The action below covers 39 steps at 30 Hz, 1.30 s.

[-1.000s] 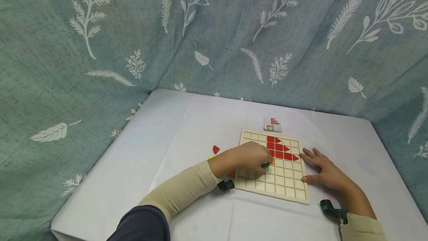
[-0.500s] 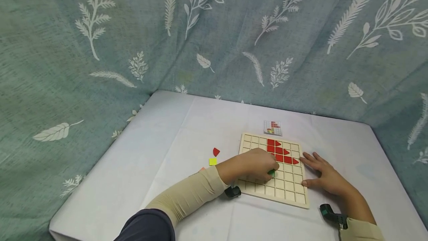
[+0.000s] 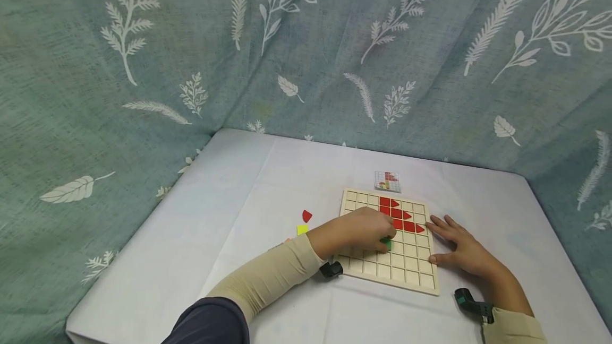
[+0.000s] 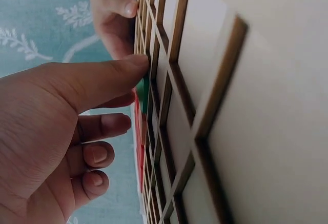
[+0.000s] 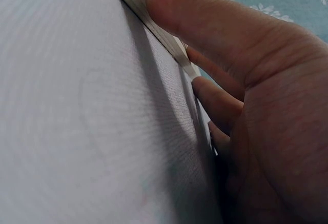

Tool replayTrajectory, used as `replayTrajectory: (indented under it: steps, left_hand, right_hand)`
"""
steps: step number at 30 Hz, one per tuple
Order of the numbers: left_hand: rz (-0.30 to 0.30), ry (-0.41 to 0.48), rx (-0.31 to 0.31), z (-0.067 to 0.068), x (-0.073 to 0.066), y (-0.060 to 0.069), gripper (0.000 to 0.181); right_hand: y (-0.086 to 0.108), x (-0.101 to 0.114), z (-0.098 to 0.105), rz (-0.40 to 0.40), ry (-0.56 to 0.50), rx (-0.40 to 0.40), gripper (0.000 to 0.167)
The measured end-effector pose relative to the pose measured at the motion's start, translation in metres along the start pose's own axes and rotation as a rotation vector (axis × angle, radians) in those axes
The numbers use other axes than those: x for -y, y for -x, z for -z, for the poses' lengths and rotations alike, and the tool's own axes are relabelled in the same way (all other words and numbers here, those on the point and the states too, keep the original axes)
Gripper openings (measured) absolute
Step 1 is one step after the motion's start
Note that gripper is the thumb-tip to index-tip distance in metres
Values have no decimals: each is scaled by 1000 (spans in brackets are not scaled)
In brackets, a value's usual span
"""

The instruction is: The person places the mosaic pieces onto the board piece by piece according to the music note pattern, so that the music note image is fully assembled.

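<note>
Our left hand (image 3: 364, 230) has shifted the green piece (image 3: 388, 244) rightward, pinching it (our spread right hand (image 3: 461, 246) touches the board (image 3: 398, 274)), so it looks nearly seated.

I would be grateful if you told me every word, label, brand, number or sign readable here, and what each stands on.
None can be read in any view.
Small card: a printed grid with coloured shapes; any lettering is too small to read.
Board: grid lines, no lettering visible.
Black device by the right wrist: any marking is too small to read.
Backdrop cloth: white plant prints only.
</note>
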<state>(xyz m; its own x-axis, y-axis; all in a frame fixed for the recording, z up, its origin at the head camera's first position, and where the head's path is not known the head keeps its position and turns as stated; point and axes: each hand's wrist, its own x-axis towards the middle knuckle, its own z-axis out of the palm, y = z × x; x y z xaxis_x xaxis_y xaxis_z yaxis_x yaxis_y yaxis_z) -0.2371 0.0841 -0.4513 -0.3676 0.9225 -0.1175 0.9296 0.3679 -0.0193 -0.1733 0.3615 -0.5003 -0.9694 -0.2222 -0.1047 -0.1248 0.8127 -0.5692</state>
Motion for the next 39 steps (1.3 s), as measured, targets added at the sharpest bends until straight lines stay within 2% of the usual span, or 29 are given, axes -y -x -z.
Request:
replayTrajectory:
  steps: [5, 9, 15, 21, 25, 32, 39]
  left_hand:
    - [-7, 51, -26, -1, 5, 1, 24]
    - [10, 77, -23, -1, 5, 0, 25]
    - [-31, 50, -40, -1, 4, -2, 21]
    - [-53, 56, -3, -3, 3, -3, 21]
    - [-55, 71, 14, -6, 7, 0, 18]
    - [-74, 59, -14, -4, 12, 9, 17]
    - [-79, 73, -1, -2, 8, 7, 23]
  right_hand:
    - [0, 2, -1, -21, 0, 1, 99]
    - [0, 3, -1, -29, -2, 4, 100]
    - [-1, 3, 1, -27, -9, 2, 101]
    - [0, 3, 0, -13, -13, 2, 100]
    - [-1, 3, 0, -11, -5, 6, 100]
    - [-1, 3, 2, 8, -2, -11, 99]
    - [-1, 2, -1, -3, -14, 5, 100]
